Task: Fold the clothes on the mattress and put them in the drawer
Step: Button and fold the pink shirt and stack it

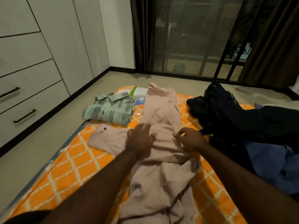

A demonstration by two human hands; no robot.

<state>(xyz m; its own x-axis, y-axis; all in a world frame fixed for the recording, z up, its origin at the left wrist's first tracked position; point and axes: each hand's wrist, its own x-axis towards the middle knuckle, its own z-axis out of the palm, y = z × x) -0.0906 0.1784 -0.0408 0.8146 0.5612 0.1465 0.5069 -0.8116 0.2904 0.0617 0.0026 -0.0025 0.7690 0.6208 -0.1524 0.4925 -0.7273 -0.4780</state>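
A big orange mattress [68, 167] with white criss-cross lines lies on the floor. On the left stands a tall white cupboard, and its drawers [24, 101] are closed.

A long pink shirt [161, 113] lies down the middle of the mattress. It runs from near to far, and its collar points to the far end. One sleeve [105, 139] sticks out to the left. The near part is bunched up.

On the right sits a heap of dark clothes [226, 113], with a blue cloth [271, 162] nearer. At the far left of the mattress a green shirt [108, 109] lies folded, just beside the pink one.

The left hand [140, 139] lies flat on the pink shirt with its fingers spread. The right hand [191, 139] is at the shirt's right edge, its fingers curled and pinching the cloth.
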